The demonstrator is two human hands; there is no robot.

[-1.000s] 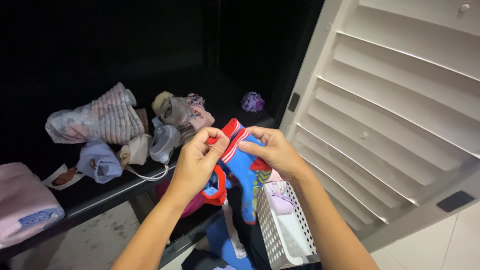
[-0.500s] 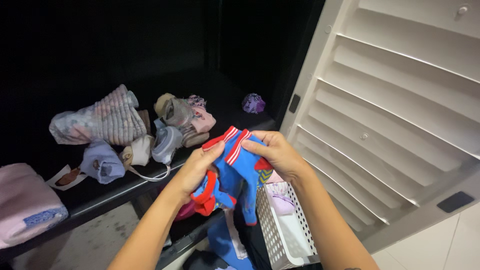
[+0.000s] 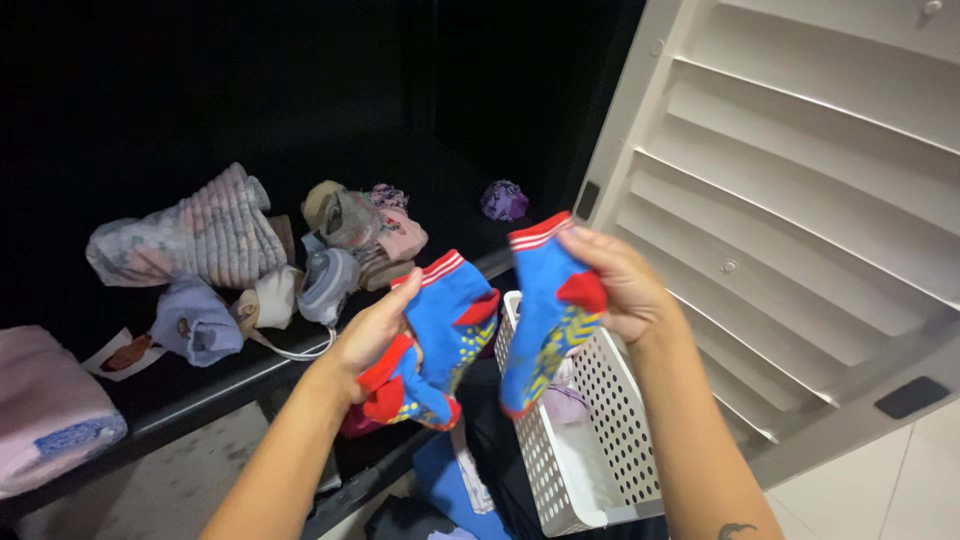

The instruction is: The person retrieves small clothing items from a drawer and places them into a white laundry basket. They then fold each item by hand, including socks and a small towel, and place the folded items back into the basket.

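Left hand (image 3: 375, 335) is closed around a bunched blue sock with red trim (image 3: 440, 330); right hand (image 3: 625, 285) pinches a matching blue sock (image 3: 545, 310) by its upper part, the toe hanging free. Both socks are held in the air, apart from each other, above the near left rim of the white perforated basket (image 3: 600, 400), in front of the dark shelf (image 3: 200, 385) that carries rolled socks (image 3: 330, 280).

Risk, as I judge it: the right-hand pinch looks light, so that sock could slip and drop past the basket onto the dark clothes below. The left bundle may hold more than one piece, though I can't tell; a loose one could fall out.
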